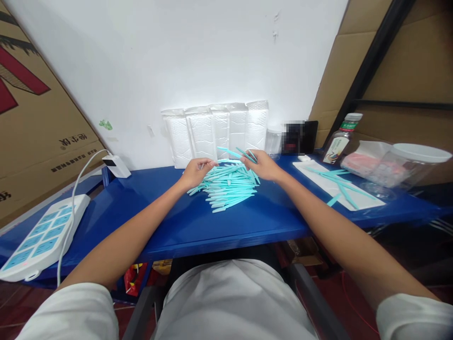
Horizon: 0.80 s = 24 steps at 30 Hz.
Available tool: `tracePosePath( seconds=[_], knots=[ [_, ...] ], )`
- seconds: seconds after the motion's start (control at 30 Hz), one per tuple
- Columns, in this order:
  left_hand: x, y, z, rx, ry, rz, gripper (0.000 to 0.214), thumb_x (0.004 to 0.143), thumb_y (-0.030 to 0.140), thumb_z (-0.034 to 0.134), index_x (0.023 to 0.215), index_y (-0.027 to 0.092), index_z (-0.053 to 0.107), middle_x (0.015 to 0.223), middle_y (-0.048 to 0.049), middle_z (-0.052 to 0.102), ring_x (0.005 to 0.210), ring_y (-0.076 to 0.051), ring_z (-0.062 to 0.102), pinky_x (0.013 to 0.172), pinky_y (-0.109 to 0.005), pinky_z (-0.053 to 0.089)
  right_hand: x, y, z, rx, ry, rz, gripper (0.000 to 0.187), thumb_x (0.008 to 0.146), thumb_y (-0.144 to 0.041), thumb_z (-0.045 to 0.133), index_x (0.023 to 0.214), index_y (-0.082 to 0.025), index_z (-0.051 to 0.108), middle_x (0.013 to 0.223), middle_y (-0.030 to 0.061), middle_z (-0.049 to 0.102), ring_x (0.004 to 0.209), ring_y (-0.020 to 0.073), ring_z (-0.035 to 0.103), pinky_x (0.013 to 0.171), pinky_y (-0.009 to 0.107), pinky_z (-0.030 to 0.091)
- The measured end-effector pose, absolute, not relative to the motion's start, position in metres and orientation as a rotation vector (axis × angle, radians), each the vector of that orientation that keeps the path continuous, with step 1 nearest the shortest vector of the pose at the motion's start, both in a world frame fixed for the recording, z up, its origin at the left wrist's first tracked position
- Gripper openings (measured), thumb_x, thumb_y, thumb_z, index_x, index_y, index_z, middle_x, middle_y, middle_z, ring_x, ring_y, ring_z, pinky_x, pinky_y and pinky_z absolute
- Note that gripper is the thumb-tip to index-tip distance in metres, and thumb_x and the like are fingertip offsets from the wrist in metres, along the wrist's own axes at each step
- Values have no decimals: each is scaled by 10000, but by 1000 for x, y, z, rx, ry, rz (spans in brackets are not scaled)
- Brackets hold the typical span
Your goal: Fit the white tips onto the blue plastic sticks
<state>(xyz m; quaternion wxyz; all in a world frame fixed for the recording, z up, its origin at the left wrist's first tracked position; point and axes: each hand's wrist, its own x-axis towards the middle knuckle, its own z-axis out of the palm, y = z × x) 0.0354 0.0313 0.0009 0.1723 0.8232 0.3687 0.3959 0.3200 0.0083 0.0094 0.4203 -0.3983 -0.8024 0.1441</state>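
A heap of thin turquoise plastic sticks (230, 186) lies in the middle of the blue table. At its left back edge my left hand (197, 173) is closed, thumb and fingers pinched on the end of one turquoise stick (228, 161). My right hand (262, 165) is closed around a few more turquoise sticks (231, 152), which stick out to the left and up past the fingers. Both hands are just above the heap. Their exact kind I cannot make out.
Wrapped white foil-like packs (219, 130) stand against the wall. On the right are a white board (323, 182) with loose turquoise sticks, a bottle (339, 139), a clear jar (406, 165) and a dark screen (309, 137). A power strip (67, 226) and white adapter (118, 166) are at left.
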Motion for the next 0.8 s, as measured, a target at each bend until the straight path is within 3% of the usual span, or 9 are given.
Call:
tracePosePath(
  seconds=[0.3, 0.63, 0.8],
  knots=[
    [14, 42, -7, 2915, 1221, 1376, 383, 1053, 450, 502, 1237, 269, 784, 776, -61, 659, 754, -189, 620, 674, -295, 380, 322, 7, 14, -1085, -1966, 538, 392, 948, -504, 545, 715, -189, 552, 642, -14, 541, 625, 141, 479, 663, 297, 376],
    [7, 49, -11, 3226, 1108, 1424, 355, 1085, 297, 440, 1250, 327, 753, 652, -17, 504, 589, -151, 473, 558, -301, 235, 322, 6, 13, -1041, -1984, 571, 419, 945, -541, 555, 731, -180, 576, 652, -9, 555, 636, 137, 494, 652, 285, 388],
    [15, 38, -5, 3289, 947, 1364, 285, 1061, 316, 514, 1221, 314, 750, 611, 7, 439, 567, -147, 420, 555, -311, 205, 318, 2, 11, -1002, -2002, 727, 453, 929, -590, 591, 728, -186, 557, 623, -22, 517, 567, 110, 435, 569, 265, 347]
  ],
)
